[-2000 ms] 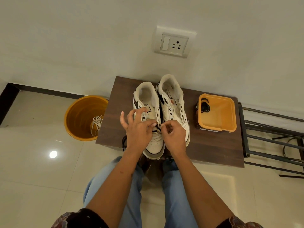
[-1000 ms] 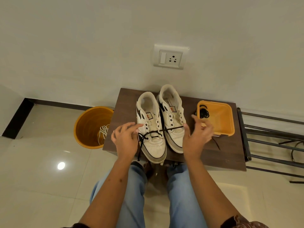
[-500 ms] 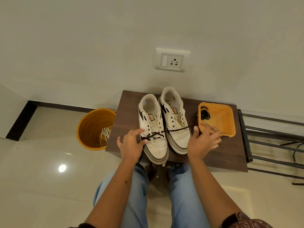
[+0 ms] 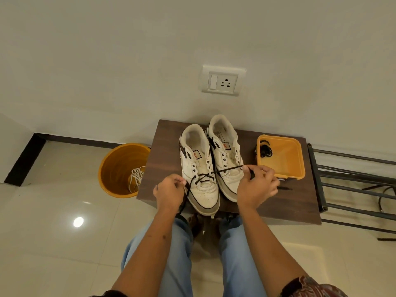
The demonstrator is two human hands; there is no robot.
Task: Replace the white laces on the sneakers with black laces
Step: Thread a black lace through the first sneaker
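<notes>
The black lace (image 4: 205, 176) crosses the lowest eyelets of the left sneaker (image 4: 199, 168) on the table (image 4: 300, 202). The left hand (image 4: 169, 192) pinches one end beside its toe; the right hand (image 4: 256, 185) pinches the other, drawn over the right sneaker (image 4: 225, 153). Lacing has only begun; the next move likely calls for threading an end through the next eyelet up.

Bare table (image 4: 169, 133) left of the sneakers (image 4: 211, 159); orange tub (image 4: 300, 166) crowding the right.

Light-blue jeans (image 4: 177, 260), dark patterned short sleeves (image 4: 310, 288) (bare forearms).
</notes>
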